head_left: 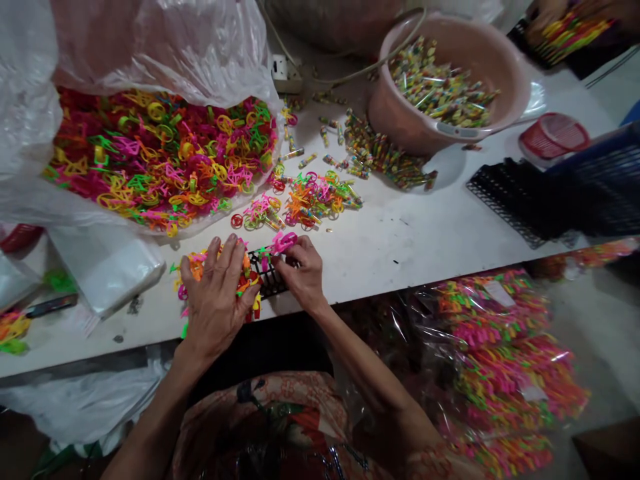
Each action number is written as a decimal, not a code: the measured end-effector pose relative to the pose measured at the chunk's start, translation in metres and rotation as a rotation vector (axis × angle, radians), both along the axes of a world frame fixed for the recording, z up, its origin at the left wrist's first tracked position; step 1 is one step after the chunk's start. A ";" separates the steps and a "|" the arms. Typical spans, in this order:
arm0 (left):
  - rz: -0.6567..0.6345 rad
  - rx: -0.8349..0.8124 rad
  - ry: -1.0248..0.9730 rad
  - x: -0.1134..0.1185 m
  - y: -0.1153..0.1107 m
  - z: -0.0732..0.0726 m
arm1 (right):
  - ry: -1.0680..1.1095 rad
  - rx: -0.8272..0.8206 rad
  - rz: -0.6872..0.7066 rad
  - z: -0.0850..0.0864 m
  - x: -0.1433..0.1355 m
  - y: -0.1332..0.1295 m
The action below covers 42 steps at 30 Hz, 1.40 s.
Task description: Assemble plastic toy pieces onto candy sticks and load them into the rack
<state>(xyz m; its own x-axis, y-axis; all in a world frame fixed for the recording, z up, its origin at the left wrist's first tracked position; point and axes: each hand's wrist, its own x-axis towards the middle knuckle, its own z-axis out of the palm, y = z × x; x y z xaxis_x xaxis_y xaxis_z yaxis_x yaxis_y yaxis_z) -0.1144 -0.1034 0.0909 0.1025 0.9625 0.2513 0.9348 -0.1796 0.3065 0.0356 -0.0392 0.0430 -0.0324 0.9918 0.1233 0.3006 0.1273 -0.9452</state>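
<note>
My left hand (216, 293) lies flat with fingers stretched over a cluster of bright plastic toy pieces (197, 267) set along a black slotted rack (270, 280). Over the rack's right part, my right hand (303, 270) pinches a pink plastic toy piece (284, 243), its ring-like end pointing up and away. Beyond the hands sits a loose pile of similar coloured pieces (320, 197), mixed with small clear tubes of colourful candy-like bits (307, 160). Much of the rack's left half is hidden under my left hand and the pieces.
A big plastic bag of coloured pieces (165, 160) lies open at the back left. At the back right stand a pink basin of filled tubes (450, 127), a red basket (555, 137) and black racks (520, 200). Packed bags (505, 360) sit below the table. Another person's hands (547, 20) hold pieces.
</note>
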 end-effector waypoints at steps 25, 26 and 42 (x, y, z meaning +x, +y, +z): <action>-0.135 -0.055 -0.107 -0.029 0.003 -0.005 | -0.293 -0.126 0.415 -0.015 -0.016 0.034; -0.119 -0.060 -0.146 -0.029 0.003 -0.005 | -0.351 -0.123 0.419 -0.014 -0.015 0.034; -0.146 -0.115 0.093 -0.015 0.010 -0.007 | -0.616 -0.044 0.529 -0.018 -0.020 0.034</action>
